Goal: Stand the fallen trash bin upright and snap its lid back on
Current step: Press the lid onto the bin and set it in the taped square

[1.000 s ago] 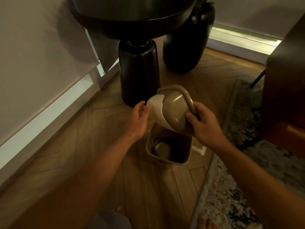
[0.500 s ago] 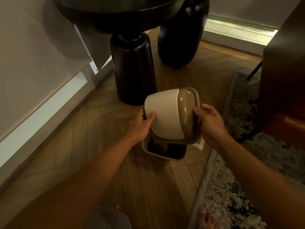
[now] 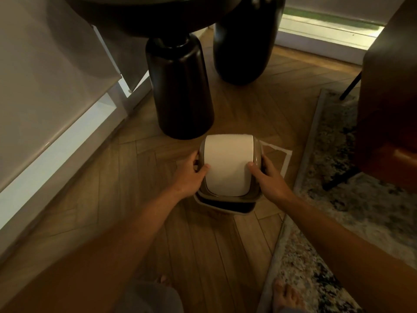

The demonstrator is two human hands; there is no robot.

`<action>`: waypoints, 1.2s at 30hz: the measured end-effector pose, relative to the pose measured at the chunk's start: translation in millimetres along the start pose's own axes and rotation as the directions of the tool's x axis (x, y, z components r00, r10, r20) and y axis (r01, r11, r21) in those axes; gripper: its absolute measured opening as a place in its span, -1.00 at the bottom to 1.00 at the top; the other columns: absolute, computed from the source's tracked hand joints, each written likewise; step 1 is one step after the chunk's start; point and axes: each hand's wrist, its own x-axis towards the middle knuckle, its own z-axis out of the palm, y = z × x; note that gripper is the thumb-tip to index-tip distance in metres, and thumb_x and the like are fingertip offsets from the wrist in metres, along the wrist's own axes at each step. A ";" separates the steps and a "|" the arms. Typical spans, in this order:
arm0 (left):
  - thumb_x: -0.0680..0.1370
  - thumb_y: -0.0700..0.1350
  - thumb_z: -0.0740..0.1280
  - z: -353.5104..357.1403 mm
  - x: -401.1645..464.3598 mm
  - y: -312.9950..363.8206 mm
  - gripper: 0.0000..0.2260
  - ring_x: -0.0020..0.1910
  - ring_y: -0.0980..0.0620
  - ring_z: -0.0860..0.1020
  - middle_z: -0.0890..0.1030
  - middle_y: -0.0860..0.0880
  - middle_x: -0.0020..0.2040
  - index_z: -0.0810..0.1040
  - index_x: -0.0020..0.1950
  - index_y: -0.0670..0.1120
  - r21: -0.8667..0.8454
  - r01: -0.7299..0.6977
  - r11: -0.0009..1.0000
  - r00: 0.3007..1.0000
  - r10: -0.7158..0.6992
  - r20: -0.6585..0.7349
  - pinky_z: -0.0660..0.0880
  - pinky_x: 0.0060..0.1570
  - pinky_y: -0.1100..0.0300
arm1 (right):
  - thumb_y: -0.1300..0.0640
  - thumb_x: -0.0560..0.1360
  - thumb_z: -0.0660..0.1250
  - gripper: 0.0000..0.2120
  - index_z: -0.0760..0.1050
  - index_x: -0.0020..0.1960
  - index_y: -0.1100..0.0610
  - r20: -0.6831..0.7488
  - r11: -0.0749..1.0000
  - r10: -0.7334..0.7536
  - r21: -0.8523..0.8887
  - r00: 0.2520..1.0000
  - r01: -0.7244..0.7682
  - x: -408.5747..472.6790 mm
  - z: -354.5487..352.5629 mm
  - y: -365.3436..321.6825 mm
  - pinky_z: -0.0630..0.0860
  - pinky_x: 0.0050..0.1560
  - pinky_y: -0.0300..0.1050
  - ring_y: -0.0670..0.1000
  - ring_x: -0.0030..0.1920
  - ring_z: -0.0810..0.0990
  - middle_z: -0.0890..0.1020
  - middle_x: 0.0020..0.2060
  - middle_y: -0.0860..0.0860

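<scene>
The small taupe trash bin [image 3: 228, 207] stands upright on the wooden floor; only its near rim and a dark gap show below the lid. The lid [image 3: 228, 164], a taupe frame with a white swing flap, rests on top of the bin, slightly raised at the near edge. My left hand [image 3: 191, 171] grips the lid's left side with the thumb on the flap. On the lid's right side, my right hand [image 3: 265, 175] holds on, its thumb on the flap too.
A black pedestal table base [image 3: 180, 91] stands just behind the bin, a black round vase [image 3: 243, 46] further back. A white wall and baseboard [image 3: 56, 154] run on the left. A patterned rug [image 3: 349, 199] and dark furniture [image 3: 388, 98] lie to the right. My bare feet show below.
The lid was tilted in the air above the open bin; both hands have turned it flap-up and lowered it onto the bin's rim.
</scene>
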 end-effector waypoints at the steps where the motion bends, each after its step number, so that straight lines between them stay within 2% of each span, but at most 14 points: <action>1: 0.63 0.08 0.27 0.5 0.7 -1.5 -0.42 0.41 -0.07 0.44 0.42 -0.04 0.48 0.17 0.60 0.00 0.017 0.007 1.000 1.000 -0.007 -0.003 0.44 0.33 -0.01 | -0.10 0.66 0.30 -0.32 0.13 0.69 -0.03 0.010 1.000 -0.001 -0.004 1.000 0.002 0.2 1.4 4.3 0.41 0.33 -0.11 -0.06 0.44 0.41 0.41 0.54 -0.05; 7: 0.64 0.04 0.27 5.0 4.6 -19.3 -0.63 0.20 -0.08 0.57 0.60 -0.06 0.25 0.50 0.40 -0.10 0.156 -0.032 0.987 0.999 0.032 -0.001 0.46 0.06 0.16 | -0.26 0.59 0.32 -0.21 0.07 0.69 -0.09 0.083 0.994 0.012 -0.113 0.996 -0.002 4.3 6.6 31.9 0.38 0.53 0.12 0.01 0.53 0.39 0.38 0.57 -0.06; 9: 0.65 0.03 0.25 5.8 5.1 -21.1 -0.62 0.20 -0.04 0.56 0.58 -0.03 0.24 0.48 0.42 -0.09 0.144 -0.008 0.990 1.000 0.006 0.014 0.45 0.09 0.14 | -0.30 0.58 0.31 -0.19 0.07 0.69 -0.07 0.095 0.988 -0.016 -0.149 0.995 0.030 3.5 9.6 38.7 0.36 0.54 0.12 0.02 0.55 0.36 0.34 0.59 -0.03; 13: 0.66 0.07 0.22 4.6 6.3 -27.1 -0.56 0.27 -0.03 0.51 0.54 -0.01 0.31 0.40 0.51 -0.05 0.150 0.020 0.988 0.999 -0.026 0.035 0.44 0.20 0.09 | -0.55 0.40 0.28 0.07 0.03 0.70 -0.02 0.102 0.981 -0.032 -0.186 0.994 0.050 3.6 10.5 48.5 0.35 0.55 0.14 0.02 0.57 0.32 0.24 0.62 -0.04; 15: 0.66 0.09 0.22 4.0 6.3 -29.0 -0.52 0.38 -0.09 0.47 0.50 -0.07 0.42 0.35 0.55 -0.04 0.118 0.040 0.992 0.997 -0.047 0.059 0.41 0.31 0.07 | -0.52 0.41 0.31 0.04 0.03 0.70 -0.05 0.107 0.986 -0.014 -0.165 0.994 0.032 5.1 9.3 53.9 0.38 0.54 0.12 0.01 0.56 0.34 0.27 0.62 -0.04; 18: 0.66 0.06 0.22 6.5 5.4 -28.5 -0.52 0.46 -0.06 0.38 0.42 -0.05 0.49 0.29 0.57 -0.03 0.116 0.042 0.992 0.993 -0.053 0.101 0.31 0.28 0.20 | -0.31 0.55 0.37 -0.15 0.08 0.69 -0.08 0.076 0.991 0.033 -0.134 0.997 -0.022 0.9 7.9 55.2 0.48 0.43 -0.05 -0.02 0.49 0.43 0.40 0.56 -0.07; 20: 0.66 0.05 0.23 8.9 5.9 -29.4 -0.51 0.48 -0.06 0.37 0.40 -0.05 0.51 0.28 0.57 -0.03 0.117 0.033 0.993 0.993 -0.046 0.106 0.29 0.30 0.19 | -0.13 0.63 0.35 -0.29 0.15 0.68 -0.04 0.072 0.990 0.060 -0.136 0.996 -0.050 -3.0 5.3 55.3 0.52 0.16 -0.42 -0.09 0.38 0.48 0.47 0.47 -0.10; 21: 0.66 0.06 0.23 9.7 6.6 -30.9 -0.51 0.48 -0.06 0.37 0.40 -0.05 0.51 0.28 0.57 -0.02 0.106 0.035 0.994 0.993 -0.047 0.109 0.30 0.33 0.16 | -0.07 0.65 0.34 -0.34 0.18 0.67 -0.01 0.076 0.989 0.066 -0.135 0.995 -0.055 -4.4 3.7 55.2 0.50 0.00 -0.53 -0.10 0.33 0.48 0.50 0.41 -0.09; 23: 0.65 0.07 0.23 9.7 7.1 -33.7 -0.51 0.48 -0.06 0.37 0.41 -0.04 0.51 0.29 0.57 -0.01 0.097 0.044 0.994 0.991 -0.056 0.124 0.33 0.38 0.08 | 0.00 0.66 0.34 -0.38 0.22 0.66 0.03 0.080 0.989 0.071 -0.132 0.994 -0.060 -6.0 1.5 55.5 0.46 -0.12 -0.59 -0.09 0.30 0.50 0.53 0.35 -0.07; 27: 0.63 0.12 0.23 7.5 7.3 -38.0 -0.48 0.47 -0.07 0.38 0.42 -0.04 0.50 0.29 0.58 0.01 0.105 0.054 0.993 0.992 -0.066 0.111 0.35 0.43 -0.04 | -0.01 0.66 0.34 -0.42 0.27 0.63 0.04 0.070 0.990 0.060 -0.131 0.996 -0.050 -8.7 5.1 64.2 0.44 -0.09 -0.62 -0.10 0.30 0.51 0.54 0.30 -0.09; 29: 0.63 0.14 0.23 8.0 8.7 -39.2 -0.46 0.46 -0.07 0.39 0.43 -0.04 0.50 0.29 0.58 0.02 0.123 0.053 0.991 0.991 -0.067 0.117 0.35 0.43 -0.04 | -0.06 0.65 0.34 -0.41 0.28 0.63 0.02 0.058 0.989 0.047 -0.143 0.997 -0.038 -10.9 6.7 69.4 0.47 0.01 -0.59 -0.10 0.31 0.54 0.57 0.36 -0.07; 32: 0.64 0.12 0.23 10.1 10.3 -39.0 -0.47 0.47 -0.09 0.38 0.42 -0.05 0.50 0.27 0.58 0.00 0.128 0.061 0.990 0.991 -0.075 0.112 0.32 0.43 0.03 | -0.11 0.64 0.34 -0.38 0.26 0.64 -0.02 0.079 0.990 0.044 -0.134 0.996 -0.034 -12.1 7.6 73.8 0.52 0.31 -0.32 -0.15 0.35 0.57 0.57 0.41 -0.07; 34: 0.65 0.11 0.22 11.2 11.7 -38.8 -0.47 0.47 -0.09 0.37 0.41 -0.06 0.51 0.26 0.58 -0.01 0.135 0.063 0.989 0.991 -0.078 0.109 0.31 0.41 0.05 | -0.07 0.65 0.33 -0.38 0.23 0.65 -0.01 0.089 0.990 0.054 -0.135 0.995 -0.042 -11.6 7.0 74.7 0.51 0.22 -0.42 -0.27 0.30 0.55 0.55 0.41 -0.09; 36: 0.64 0.12 0.21 12.3 13.3 -40.2 -0.47 0.47 -0.09 0.38 0.40 -0.07 0.51 0.26 0.59 -0.02 0.140 0.067 0.988 0.990 -0.084 0.114 0.32 0.40 0.05 | -0.02 0.67 0.31 -0.40 0.21 0.65 0.02 0.099 0.992 0.059 -0.119 0.993 -0.047 -11.8 6.7 71.7 0.46 0.06 -0.56 -0.23 0.30 0.56 0.54 0.38 -0.10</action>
